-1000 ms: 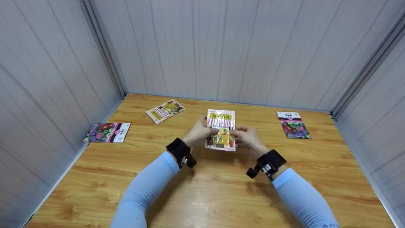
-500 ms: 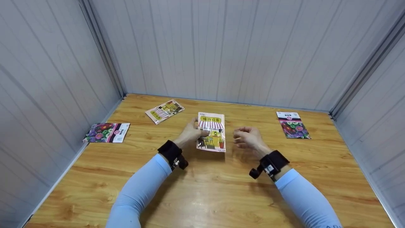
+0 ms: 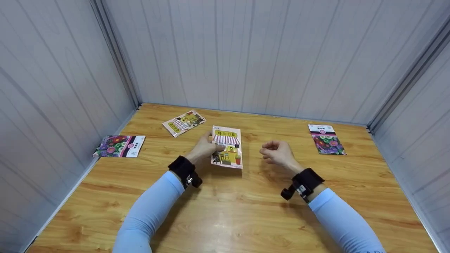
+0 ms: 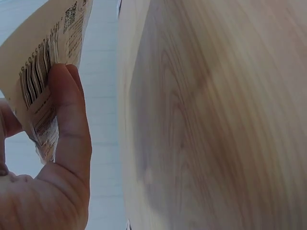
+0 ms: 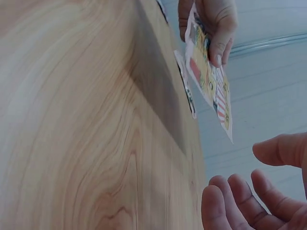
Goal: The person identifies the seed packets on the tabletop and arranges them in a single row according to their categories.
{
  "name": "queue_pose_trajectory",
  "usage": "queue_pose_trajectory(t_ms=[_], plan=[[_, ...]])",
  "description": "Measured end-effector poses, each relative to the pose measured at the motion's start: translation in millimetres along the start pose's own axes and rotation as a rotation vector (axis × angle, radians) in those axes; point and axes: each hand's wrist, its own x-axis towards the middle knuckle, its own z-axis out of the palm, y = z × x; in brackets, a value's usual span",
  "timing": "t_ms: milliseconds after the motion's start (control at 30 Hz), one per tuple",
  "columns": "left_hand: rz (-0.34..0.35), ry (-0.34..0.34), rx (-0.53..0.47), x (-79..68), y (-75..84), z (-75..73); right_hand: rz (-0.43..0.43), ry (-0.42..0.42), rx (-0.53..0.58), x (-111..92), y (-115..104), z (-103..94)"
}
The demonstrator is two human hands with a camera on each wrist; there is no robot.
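My left hand (image 3: 204, 147) pinches a seed packet (image 3: 230, 154) by its left edge, thumb on the front and fingers behind. The packet shows a striped awning over a yellow shop front, and it is held above the table. In the left wrist view the packet's back (image 4: 36, 62) carries a barcode, with fingers (image 4: 69, 124) pressed against it. My right hand (image 3: 279, 154) hovers to the right of the packet, apart from it, fingers loosely bent. Nothing lies between its thumb and fingers in the right wrist view, where the held packet (image 5: 208, 79) appears farther off.
A matching awning packet (image 3: 184, 123) lies at the back left of the wooden table (image 3: 225, 211). Flower-picture packets lie at the far left (image 3: 119, 146) and the right (image 3: 327, 139). Pale panel walls (image 3: 232, 56) enclose the table at the back and sides.
Both hands held the packet at first. My right hand has let go and stays near its place, while my left hand has carried the packet to the left.
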Motion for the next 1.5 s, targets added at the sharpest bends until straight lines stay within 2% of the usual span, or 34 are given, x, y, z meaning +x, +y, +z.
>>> queue_pose_trajectory(t_ms=[433,667,767,900,1033,1267,1500], plan=[[-0.03,0.024,0.038,0.9,-9.6,-14.2,-0.116,0.062,-0.266,-6,11,-13.0],[-0.08,-0.013,-0.052,-3.2,-13.4,-20.8,-0.171,0.075,-0.419,-9,20,-21.3],[-0.071,-0.013,-0.008,-3.7,-13.6,-23.7,-0.167,0.079,-0.451,-10,21,-24.1],[-0.041,-0.006,0.12,-4.6,-13.2,-28.9,-0.138,0.084,-0.474,-11,22,-27.6],[-0.029,0.001,0.199,-6.4,-14.0,-33.8,-0.113,0.08,-0.486,-12,22,-30.6],[-0.038,0.026,0.298,-7.9,-19.0,-43.2,-0.108,0.096,-0.501,-12,25,-36.8],[-0.049,0.042,0.355,-11.2,-21.8,-47.5,-0.109,0.104,-0.529,-14,32,-47.6]])
